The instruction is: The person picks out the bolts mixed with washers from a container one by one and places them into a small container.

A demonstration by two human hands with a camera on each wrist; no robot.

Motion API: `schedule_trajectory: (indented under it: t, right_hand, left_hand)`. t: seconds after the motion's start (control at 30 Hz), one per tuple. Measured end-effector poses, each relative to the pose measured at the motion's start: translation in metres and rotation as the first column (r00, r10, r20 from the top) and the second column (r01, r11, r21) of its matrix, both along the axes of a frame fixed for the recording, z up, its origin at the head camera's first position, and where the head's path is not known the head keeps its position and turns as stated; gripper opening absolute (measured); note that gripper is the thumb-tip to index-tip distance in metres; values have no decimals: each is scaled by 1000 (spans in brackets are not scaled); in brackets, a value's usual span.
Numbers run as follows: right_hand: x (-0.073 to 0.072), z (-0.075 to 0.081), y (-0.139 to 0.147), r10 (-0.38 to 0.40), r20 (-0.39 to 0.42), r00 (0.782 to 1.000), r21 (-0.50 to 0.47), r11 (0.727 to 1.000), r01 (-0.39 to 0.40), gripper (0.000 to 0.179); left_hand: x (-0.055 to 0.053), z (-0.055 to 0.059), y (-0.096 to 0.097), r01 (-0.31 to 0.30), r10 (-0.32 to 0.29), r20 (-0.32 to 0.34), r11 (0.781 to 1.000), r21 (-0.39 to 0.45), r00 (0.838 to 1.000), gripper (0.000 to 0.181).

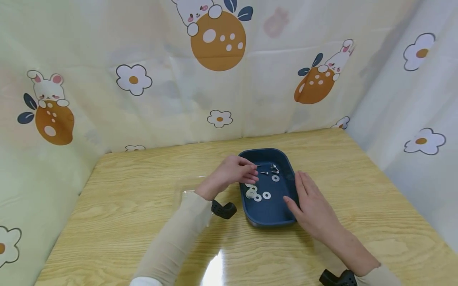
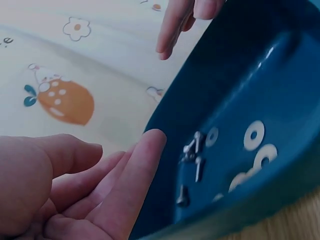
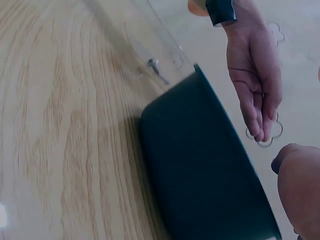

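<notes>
A dark blue tray (image 1: 273, 209) stands on the table with several small screws (image 1: 264, 173) and pale flat washers (image 1: 266, 195) inside. Over its left wall is my left hand (image 1: 236, 171), fingers loosely bent. In the left wrist view, the thumb and fingers of the left hand (image 2: 105, 195) are apart and nothing shows between them. My right hand (image 1: 316, 206) lies along the tray's right wall with straight fingers, its thumb over the rim. The right wrist view shows the outer wall of the tray (image 3: 200, 165) and the left hand (image 3: 255, 82) beyond.
A clear plastic container (image 1: 182, 186), partly hidden by my left forearm, lies left of the tray. Beyond the tray in the right wrist view, a screw (image 3: 154, 65) shows at the clear container. Patterned curtains (image 1: 164, 107) hang behind the wooden table (image 1: 121, 214).
</notes>
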State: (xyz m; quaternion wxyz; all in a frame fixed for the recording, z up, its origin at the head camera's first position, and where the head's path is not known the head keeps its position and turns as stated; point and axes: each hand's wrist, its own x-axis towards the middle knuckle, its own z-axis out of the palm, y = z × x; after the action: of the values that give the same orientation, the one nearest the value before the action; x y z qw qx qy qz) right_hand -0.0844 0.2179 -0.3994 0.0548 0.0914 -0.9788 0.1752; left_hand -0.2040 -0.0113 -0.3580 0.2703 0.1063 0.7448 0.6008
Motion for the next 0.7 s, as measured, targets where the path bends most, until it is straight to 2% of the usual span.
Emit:
schedule_trajectory:
  t: [0.23,0.4,0.53,0.7]
  right_hand:
    - [-2,-10,13,-49,2,999,1,999,49,79]
    - [-3,-13,15,-59,39,997,-16,998,60,79]
    - [-3,-16,15,-61,74,995,-53,997,65,77]
    - [-2,-19,18,-60,91,994,-90,994,68,74]
  left_hand:
    - [-4,-7,24,7,-7,13,1000,-19,1000,27]
    - [-6,-9,40,15,-14,22,999,-38,1000,34]
    - [-10,-13,51,-4,5,33,999,-47,999,36]
    - [-13,-20,64,-17,18,9,994,-104,1000,37]
